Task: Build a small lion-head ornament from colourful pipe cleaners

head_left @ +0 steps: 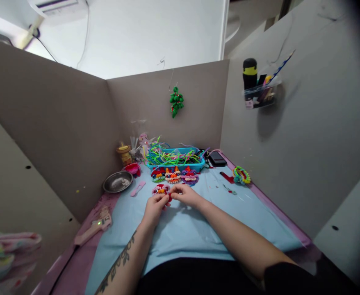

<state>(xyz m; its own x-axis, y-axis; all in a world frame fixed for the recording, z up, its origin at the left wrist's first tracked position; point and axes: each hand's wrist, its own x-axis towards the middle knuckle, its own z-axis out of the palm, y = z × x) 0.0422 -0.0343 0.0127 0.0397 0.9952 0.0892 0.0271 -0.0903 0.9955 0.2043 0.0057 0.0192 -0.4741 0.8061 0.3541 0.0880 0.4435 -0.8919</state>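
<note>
Over the middle of the blue cloth (192, 235), my left hand (156, 205) and my right hand (184, 194) meet. Both pinch a small red fuzzy piece (169, 198) between their fingertips; its exact shape is mostly covered by the fingers. Just behind the hands lies a round pink and red fuzzy craft figure (160, 189), partly hidden by my fingers. Farther back, three similar colourful figures stand in a row: a green and red one (158, 175), an orange and white one (173, 175) and a purple and red one (190, 176).
A blue basket (175, 166) of pipe cleaners stands at the back. To the left are a metal bowl (112, 184), a pink clip-like piece (137, 188) and a glue gun (95, 227) with a lit light. Scissors (230, 189), coloured rings (241, 175) and a phone (217, 159) lie right.
</note>
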